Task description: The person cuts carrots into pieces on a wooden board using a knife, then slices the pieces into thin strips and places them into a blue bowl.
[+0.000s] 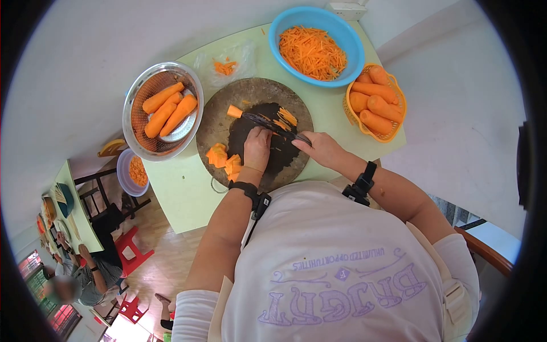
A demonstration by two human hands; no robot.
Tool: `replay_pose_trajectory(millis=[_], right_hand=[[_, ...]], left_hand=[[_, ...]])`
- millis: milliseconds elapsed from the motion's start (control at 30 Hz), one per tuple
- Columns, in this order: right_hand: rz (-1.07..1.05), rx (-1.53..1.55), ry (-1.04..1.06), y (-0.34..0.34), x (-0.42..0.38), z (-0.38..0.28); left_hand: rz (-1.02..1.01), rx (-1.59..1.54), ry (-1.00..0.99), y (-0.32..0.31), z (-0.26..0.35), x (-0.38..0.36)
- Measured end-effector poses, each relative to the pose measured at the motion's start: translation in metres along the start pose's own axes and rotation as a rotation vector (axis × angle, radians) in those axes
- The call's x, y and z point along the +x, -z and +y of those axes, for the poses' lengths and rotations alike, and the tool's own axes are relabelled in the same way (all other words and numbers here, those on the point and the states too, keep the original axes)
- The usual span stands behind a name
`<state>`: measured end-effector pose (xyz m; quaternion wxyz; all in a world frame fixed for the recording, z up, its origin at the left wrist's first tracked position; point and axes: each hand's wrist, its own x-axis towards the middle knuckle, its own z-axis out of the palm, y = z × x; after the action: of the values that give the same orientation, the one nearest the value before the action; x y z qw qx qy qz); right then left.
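A cleaver-like knife (273, 126) with a dark blade lies across the view above a round wooden chopping board (219, 114). My right hand (320, 149) is closed around its handle. Close beside the blade, my left hand (257, 149) has its fingers curled down towards the board; whatever they hold is hidden. A short carrot piece (234, 111) sits at the blade's far end. Cut carrot strips (286, 117) lie just beyond the knife. Carrot slices and chunks (217, 155) are heaped on the board left of my left hand.
A blue basin (356, 54) holds shredded carrot. Whole carrots fill a yellow basket (346, 108) and a steel colander (132, 111). A plastic bag (246, 57) with carrot bits lies behind the board. Lower left are a purple bucket (124, 179), red stools (132, 251) and another person (94, 290).
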<state>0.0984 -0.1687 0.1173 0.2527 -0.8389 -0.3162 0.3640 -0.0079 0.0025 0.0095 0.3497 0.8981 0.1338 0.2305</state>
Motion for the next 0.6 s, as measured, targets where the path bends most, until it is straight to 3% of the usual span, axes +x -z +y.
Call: replay_pose_trajectory(millis=[600], right_hand=[[0.027, 0.046, -0.001, -0.010, 0.010, 0.007]], left_hand=[[-0.015, -0.005, 0.003, 0.002, 0.003, 0.002]])
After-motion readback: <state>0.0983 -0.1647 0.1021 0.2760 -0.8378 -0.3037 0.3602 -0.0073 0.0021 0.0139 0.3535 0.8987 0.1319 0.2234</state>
